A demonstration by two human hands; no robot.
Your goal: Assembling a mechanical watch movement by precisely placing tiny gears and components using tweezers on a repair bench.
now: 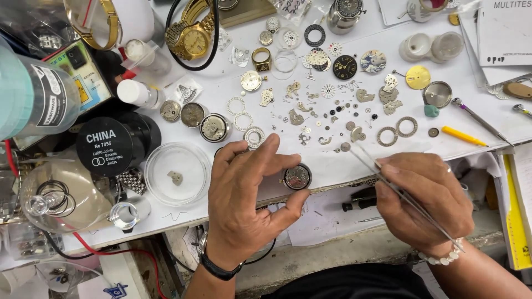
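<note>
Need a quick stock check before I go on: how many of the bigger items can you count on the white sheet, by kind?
Gold wristwatches: 1
Round watch dials, black, patterned, gold: 3
Clear round dishes: 1
Yellow sticks: 1
Gold rings: 1
Watch movement in the left hand: 1
Tweezers in the right hand: 1
Total: 9

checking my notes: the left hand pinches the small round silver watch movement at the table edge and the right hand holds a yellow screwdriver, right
Not quite. In the head view the right hand holds thin metal tweezers, not a yellow screwdriver. The left hand does pinch the small round silver watch movement at the table edge.
</note>
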